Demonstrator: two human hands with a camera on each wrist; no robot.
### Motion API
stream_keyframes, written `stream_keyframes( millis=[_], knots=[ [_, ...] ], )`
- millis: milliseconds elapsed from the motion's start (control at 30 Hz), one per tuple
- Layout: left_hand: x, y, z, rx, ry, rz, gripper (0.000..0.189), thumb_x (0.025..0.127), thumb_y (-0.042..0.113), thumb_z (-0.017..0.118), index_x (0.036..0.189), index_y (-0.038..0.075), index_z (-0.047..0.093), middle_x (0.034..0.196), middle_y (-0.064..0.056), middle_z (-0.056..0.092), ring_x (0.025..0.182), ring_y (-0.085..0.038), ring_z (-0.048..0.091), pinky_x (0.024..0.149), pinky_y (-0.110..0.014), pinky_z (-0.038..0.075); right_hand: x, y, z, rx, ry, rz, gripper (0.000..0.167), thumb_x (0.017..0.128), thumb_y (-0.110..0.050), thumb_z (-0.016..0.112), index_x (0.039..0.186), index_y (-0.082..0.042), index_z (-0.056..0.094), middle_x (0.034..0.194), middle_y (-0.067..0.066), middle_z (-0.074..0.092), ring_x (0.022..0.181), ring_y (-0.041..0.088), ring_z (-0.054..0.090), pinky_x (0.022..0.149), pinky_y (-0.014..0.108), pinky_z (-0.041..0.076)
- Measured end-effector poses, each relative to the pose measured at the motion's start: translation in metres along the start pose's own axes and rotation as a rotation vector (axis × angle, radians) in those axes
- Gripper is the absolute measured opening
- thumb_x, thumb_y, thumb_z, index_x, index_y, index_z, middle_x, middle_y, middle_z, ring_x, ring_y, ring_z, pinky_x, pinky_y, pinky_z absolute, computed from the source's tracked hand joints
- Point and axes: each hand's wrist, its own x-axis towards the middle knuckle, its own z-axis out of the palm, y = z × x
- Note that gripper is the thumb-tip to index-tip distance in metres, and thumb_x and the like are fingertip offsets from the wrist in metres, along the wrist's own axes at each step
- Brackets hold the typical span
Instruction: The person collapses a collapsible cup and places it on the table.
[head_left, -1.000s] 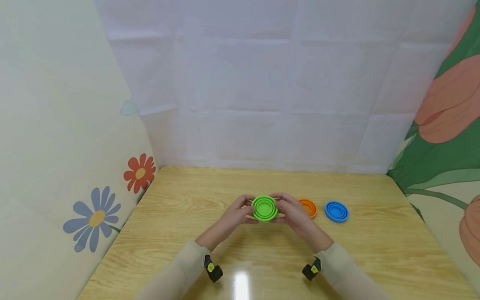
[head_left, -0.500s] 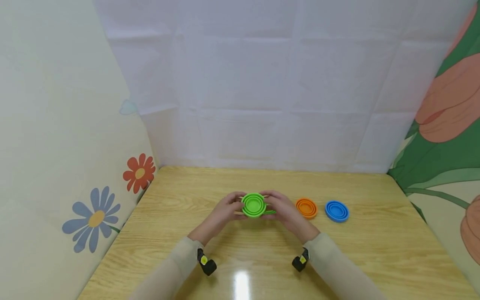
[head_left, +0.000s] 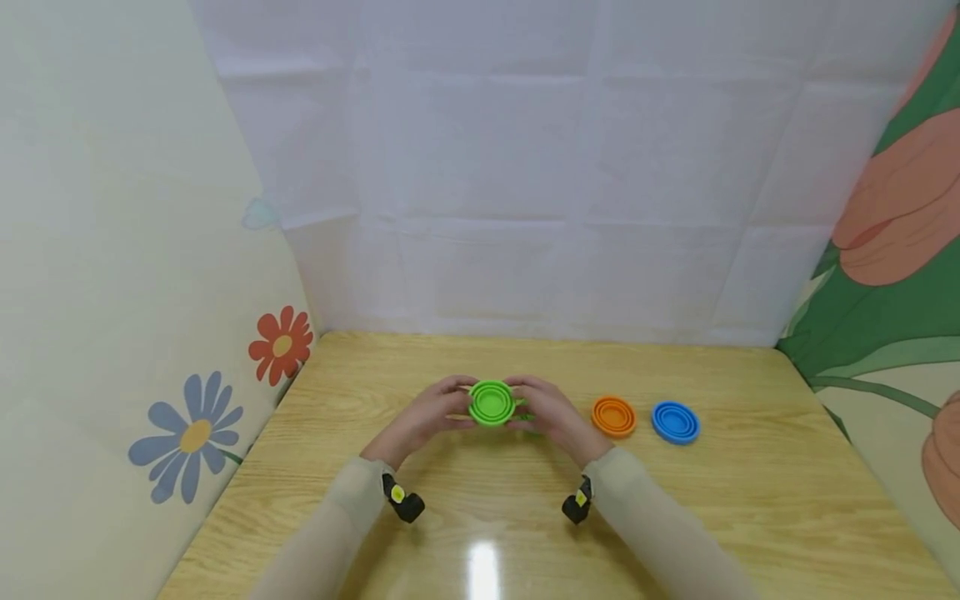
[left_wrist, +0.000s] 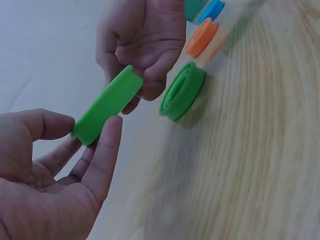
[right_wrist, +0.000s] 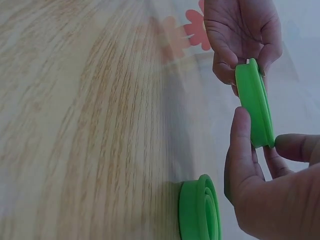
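A round green collapsible cup (head_left: 492, 403), pressed flat into rings, is held up above the table between both hands. My left hand (head_left: 429, 414) pinches its left edge between thumb and fingers. On the opposite edge, my right hand (head_left: 550, 412) grips it the same way. The left wrist view shows the held cup tilted, its side wall towards the camera. A second flat green cup (left_wrist: 186, 92) sits on the table, below and to the right of the held one. In the head view, the right hand mostly hides that second cup.
To the right of my right hand, a flat orange cup (head_left: 613, 417) and a flat blue cup (head_left: 676, 422) lie in a row on the wooden table (head_left: 750, 500). A white cloth (head_left: 495, 275) hangs behind the table, with flower-patterned panels at both sides.
Both hands have carried the green cup left and slightly away from me. The second green cup has come partly into sight, and the orange cup is fully uncovered.
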Motion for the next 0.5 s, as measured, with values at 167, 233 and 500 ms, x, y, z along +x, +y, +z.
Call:
stream_keyframes(
  millis=[167,233,500],
  knots=[
    [0.0,-0.003,-0.011,0.013,0.003,-0.004,0.045,0.099,0.008,0.052,0.143,-0.003,0.045,0.114,-0.013,0.06,0.099,-0.023,0.065,0.096,-0.045,0.057,0.01,0.002,0.009,0.004,-0.013,0.011,0.035,0.1,-0.01,0.055,0.133,-0.002,0.059,0.127,0.017,0.059,0.091,0.025,0.063,0.09,0.046,0.059],
    [0.0,-0.004,-0.015,0.021,0.012,-0.014,0.046,0.099,0.007,0.051,0.143,-0.003,0.045,0.115,-0.013,0.061,0.099,-0.023,0.065,0.097,-0.046,0.056,0.013,0.003,0.013,0.001,-0.023,0.011,0.035,0.1,-0.008,0.055,0.134,-0.001,0.058,0.128,0.019,0.059,0.092,0.025,0.064,0.089,0.045,0.06],
    [0.002,-0.009,-0.028,0.022,0.035,-0.03,0.05,0.099,0.006,0.053,0.147,-0.005,0.043,0.127,-0.019,0.059,0.101,-0.02,0.064,0.095,-0.038,0.058,0.02,0.003,0.021,0.025,-0.037,0.025,0.036,0.1,-0.005,0.054,0.135,0.001,0.057,0.126,0.02,0.059,0.095,0.027,0.064,0.092,0.045,0.059]
  ],
)
